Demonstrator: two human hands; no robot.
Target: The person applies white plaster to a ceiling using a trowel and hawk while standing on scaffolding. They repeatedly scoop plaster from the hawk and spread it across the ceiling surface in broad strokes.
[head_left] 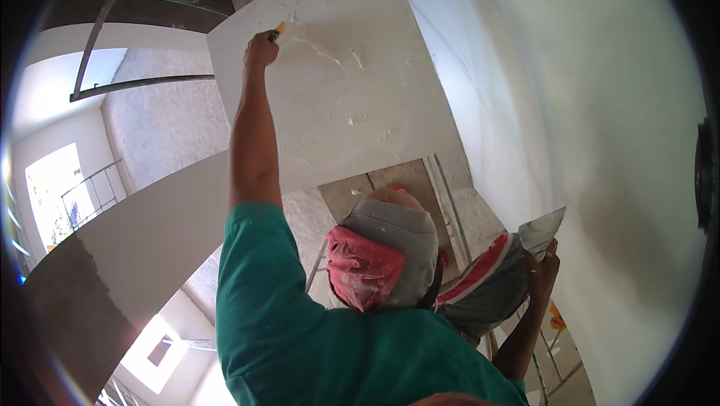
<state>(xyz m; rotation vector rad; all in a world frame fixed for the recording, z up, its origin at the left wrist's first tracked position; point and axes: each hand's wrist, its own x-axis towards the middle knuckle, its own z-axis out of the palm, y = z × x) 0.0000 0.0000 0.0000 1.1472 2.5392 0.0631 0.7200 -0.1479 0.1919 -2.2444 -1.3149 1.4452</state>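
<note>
My left arm reaches up and forward. My left hand (261,50) is closed around a small tool with a yellow-orange end (280,28), held at a pale, plastered wall surface (322,98); its working edge is too small to make out. Wet-looking ridges and dabs of white filler (319,47) lie on that surface to the right of the hand. Low at the right, my right hand (544,260) grips a putty knife (541,230) with a broad metal blade pointing up, beside my grey-and-red trouser leg (480,278).
A smooth white wall (622,181) rises close on the right. Metal railings or frames (142,83) stand at the upper left. Bright window openings (56,188) show at the left. Brown boards (352,192) lie below the plastered surface, near a bent, grey-and-red clothed knee (390,248).
</note>
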